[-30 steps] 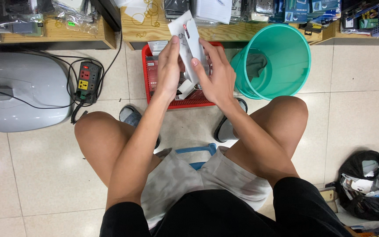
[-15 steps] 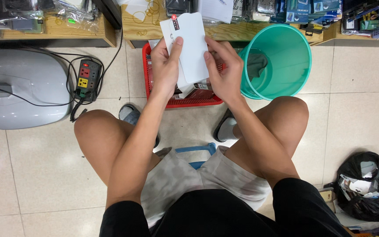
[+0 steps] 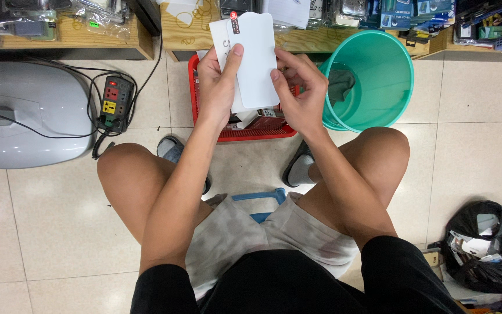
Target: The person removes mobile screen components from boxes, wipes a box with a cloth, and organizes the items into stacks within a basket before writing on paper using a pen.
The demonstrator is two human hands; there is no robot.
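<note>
Head view, the only one on record. The person sat on a low blue stool (image 3: 261, 200) with knees spread, both arms reaching forward over a red basket (image 3: 245, 134) on the tiled floor.

The left hand (image 3: 217, 87) was closed on a flat white packet (image 3: 255, 58), thumb pressed across its face, fingers behind. A second white packet showed just behind the first, offset to the left; I could not tell whether the two were separate or joined. The right hand (image 3: 299, 93) was at the packet's right edge, fingertips pinching or touching it. The hands stood close together, with only the packet between them. The packet was held upright, above the basket's far end and in front of a wooden shelf (image 3: 297, 39) of small packaged goods.

A teal bucket (image 3: 373, 78) stood just right of the basket, touching or nearly so, with something grey inside. A power strip (image 3: 115, 103) with trailing cables lay to the left, beside a grey appliance base (image 3: 27, 119). A black bag (image 3: 483, 247) of waste sat at lower right.

Risks, in my judgement: the grip was a light edge pinch on smooth packets, so the rear one could slide free and fall outside the basket. A careless elbow might tip the bucket.
</note>
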